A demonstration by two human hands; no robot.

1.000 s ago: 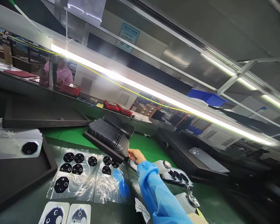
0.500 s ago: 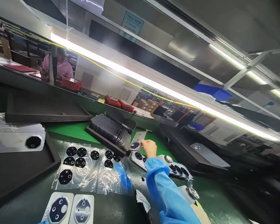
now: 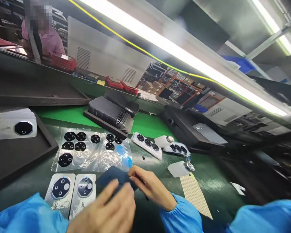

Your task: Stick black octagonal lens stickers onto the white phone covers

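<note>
Low in the middle, my right hand (image 3: pixel 151 187) pinches the right corner of a thin, dark blue-black flat panel (image 3: pixel 113 173). My left hand (image 3: pixel 106 208), smeared by motion, is in front of the panel's lower part with its fingers stretched out and apart; whether they touch it is hidden. Just left of the panel lie two silvery cards (image 3: pixel 83 200) with dark octagonal faces. Behind it are clear plastic sleeves (image 3: pixel 89 160) holding black octagonal pieces, with blue film (image 3: pixel 123 155) on their right end.
Slotted dark plates stand in a black tray (image 3: pixel 104 121) at the back. Another tray (image 3: pixel 47 145) with pale cards is left. To the right are strips with black discs (image 3: pixel 147 142), two white bottles (image 3: pixel 178 169) and a perforated beige sheet (image 3: pixel 195 194). A person (image 3: pixel 43 38) sits beyond.
My right hand has drawn back from beside the plate tray, where it held a card, and now holds the dark panel close to me. My left hand has come into view.
</note>
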